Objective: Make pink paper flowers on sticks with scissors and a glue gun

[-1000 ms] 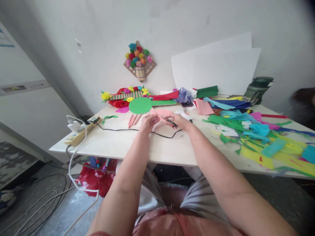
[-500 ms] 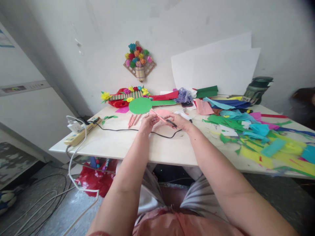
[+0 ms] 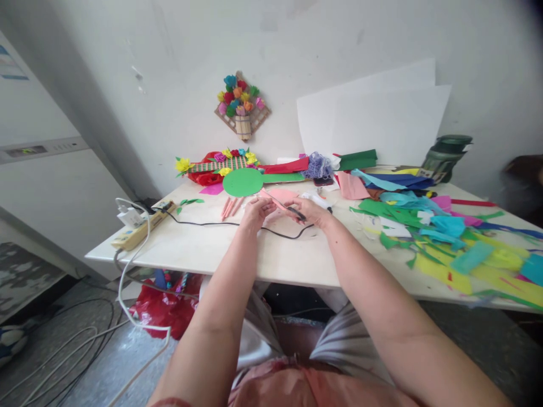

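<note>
The thin pink stick (image 3: pixel 276 203) pinched between the fingers (image 3: pixel 263 208) looks like rolled matt paper, and the black-tipped tool (image 3: pixel 297 213) under the other hand's fingers seems plastic. The table (image 3: pixel 203 249) under the fingertips is smooth, pale and slightly glossy, crossed by a rubbery black cord (image 3: pixel 212 224). Off past the right fingers, the scraps (image 3: pixel 445 237) are all flat matt paper

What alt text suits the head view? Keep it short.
Both hands, left hand and right hand, hold a rolled pink paper strip over a white table, with colored paper scraps spread at right and a power strip at left.
</note>
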`<state>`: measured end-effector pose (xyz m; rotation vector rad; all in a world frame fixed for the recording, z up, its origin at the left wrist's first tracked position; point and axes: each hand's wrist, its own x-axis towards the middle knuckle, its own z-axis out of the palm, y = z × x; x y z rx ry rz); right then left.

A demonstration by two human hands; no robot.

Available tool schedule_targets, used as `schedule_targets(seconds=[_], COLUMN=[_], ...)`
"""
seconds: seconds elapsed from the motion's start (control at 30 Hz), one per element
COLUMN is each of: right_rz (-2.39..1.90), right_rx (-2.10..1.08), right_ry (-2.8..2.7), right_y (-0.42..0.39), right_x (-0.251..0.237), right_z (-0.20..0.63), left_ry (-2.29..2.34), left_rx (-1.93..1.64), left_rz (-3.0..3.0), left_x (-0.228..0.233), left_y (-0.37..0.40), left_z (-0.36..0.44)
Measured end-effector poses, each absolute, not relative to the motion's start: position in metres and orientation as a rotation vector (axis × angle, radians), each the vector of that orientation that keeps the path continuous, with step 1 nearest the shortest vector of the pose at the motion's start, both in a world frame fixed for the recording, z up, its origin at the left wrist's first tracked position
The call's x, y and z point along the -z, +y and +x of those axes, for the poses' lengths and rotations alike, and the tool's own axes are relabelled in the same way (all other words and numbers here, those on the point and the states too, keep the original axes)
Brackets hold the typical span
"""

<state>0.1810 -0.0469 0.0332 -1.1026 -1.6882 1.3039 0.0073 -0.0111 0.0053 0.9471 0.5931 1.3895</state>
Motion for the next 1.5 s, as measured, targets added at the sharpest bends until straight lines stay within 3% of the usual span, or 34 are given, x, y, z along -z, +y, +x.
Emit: schedule_targets(seconds=[1.5], right_rz=[-1.156], right_rx=[-1.287], right_ry=[-1.657], right_y=[-0.0479], right_x=[-0.0337], right_z=[0.1790], left_ry=[0.610], left_rx=[-1.328], left_rz=[1.012], left_x=[-0.0058], left_y=[-0.0142], left_z=[0.0087])
